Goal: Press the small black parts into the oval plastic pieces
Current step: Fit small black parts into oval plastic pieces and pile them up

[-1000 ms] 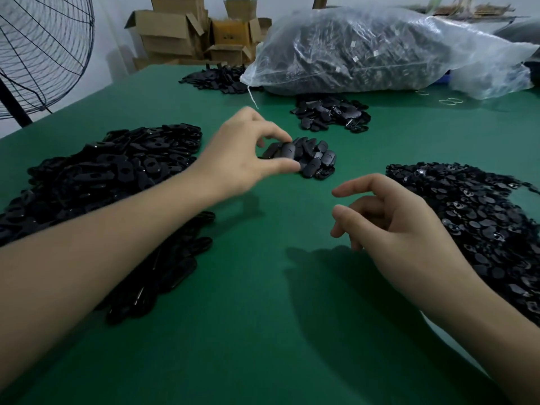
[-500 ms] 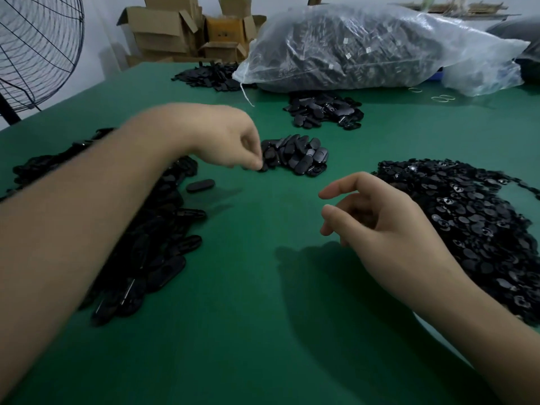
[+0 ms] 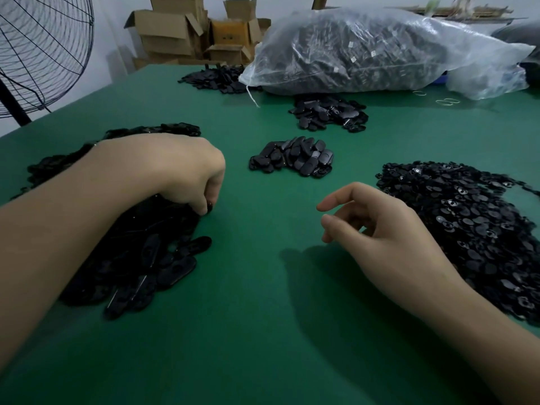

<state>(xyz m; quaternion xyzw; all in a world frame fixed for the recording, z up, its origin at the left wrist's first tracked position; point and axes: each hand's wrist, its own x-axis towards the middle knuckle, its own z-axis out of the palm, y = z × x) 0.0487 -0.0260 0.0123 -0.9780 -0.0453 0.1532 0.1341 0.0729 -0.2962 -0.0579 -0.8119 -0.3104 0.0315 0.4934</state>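
Note:
A big heap of black oval plastic pieces lies at the left, partly under my left forearm. My left hand rests knuckles-up at the heap's right edge, fingers curled down and pinched on one oval piece, of which only the tip shows. At the right spreads a wide pile of small black parts. My right hand hovers beside that pile with fingers apart and nothing in it. A small heap of oval pieces sits in the middle, beyond both hands.
Another heap of black pieces lies farther back, and one more near the table's far edge. A large clear bag of parts fills the back right. Cardboard boxes and a fan stand behind the green table.
My left hand has drawn back from the middle heap to the edge of the left heap and closed its fingers on an oval piece. My right hand has barely moved.

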